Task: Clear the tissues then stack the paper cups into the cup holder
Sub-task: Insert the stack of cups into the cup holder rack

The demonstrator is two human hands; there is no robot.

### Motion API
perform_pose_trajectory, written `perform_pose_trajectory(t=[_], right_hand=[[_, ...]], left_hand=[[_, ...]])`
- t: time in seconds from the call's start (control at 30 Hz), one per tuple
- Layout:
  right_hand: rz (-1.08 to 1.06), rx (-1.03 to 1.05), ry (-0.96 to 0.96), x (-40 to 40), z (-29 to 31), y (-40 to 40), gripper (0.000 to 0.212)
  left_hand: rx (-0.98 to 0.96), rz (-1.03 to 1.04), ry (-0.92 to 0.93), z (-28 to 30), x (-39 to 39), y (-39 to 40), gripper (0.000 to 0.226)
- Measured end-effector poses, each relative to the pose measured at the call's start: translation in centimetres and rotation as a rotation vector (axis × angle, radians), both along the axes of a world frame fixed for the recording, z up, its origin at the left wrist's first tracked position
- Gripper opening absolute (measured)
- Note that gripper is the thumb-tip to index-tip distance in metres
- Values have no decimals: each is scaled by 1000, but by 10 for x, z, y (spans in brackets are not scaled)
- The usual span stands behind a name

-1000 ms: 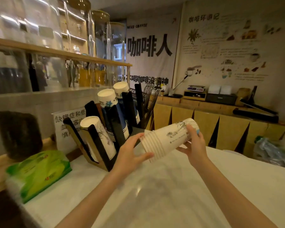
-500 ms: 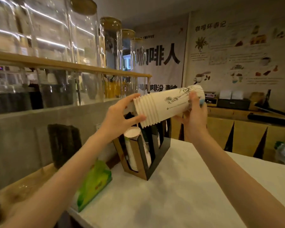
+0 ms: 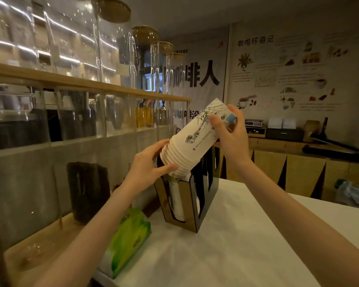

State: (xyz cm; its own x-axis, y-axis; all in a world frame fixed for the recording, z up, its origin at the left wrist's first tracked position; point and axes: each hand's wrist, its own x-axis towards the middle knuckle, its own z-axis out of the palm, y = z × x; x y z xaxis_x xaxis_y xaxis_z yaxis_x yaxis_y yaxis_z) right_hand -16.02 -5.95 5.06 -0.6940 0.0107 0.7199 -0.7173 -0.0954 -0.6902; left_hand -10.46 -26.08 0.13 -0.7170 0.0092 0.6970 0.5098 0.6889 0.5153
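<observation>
We hold the stack of paper cups tilted over the cup holder on the tabletop. Our left hand wraps its grip around the rims. Our right hand closes on the top end. The tissue pack lies beside the holder.

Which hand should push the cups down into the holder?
Probably the right hand: it grips the cup stack's raised closed end. The left hand steadies the rims over the cup holder.

Both hands' fingers gripping tilted cup stack, rims over cup holder, tissue pack beside
</observation>
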Motion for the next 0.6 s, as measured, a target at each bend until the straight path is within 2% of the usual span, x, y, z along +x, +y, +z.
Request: perform_pose_trajectory(t=[0.13, 0.3, 0.47, 0.6], right_hand=[[-49, 93, 99, 7, 8, -2, 63], [-69, 246, 156, 9, 4, -10, 64], [-19, 369, 129, 3, -14, -30, 67], [49, 554, 92, -2, -35, -45, 71]], left_hand=[[32, -26, 4, -2, -2, 1, 72], [-13, -55, -87, -14, -6, -1, 76], [-72, -16, -237, -28, -13, -12, 86], [-72, 0, -242, -33, -16, -13, 82]])
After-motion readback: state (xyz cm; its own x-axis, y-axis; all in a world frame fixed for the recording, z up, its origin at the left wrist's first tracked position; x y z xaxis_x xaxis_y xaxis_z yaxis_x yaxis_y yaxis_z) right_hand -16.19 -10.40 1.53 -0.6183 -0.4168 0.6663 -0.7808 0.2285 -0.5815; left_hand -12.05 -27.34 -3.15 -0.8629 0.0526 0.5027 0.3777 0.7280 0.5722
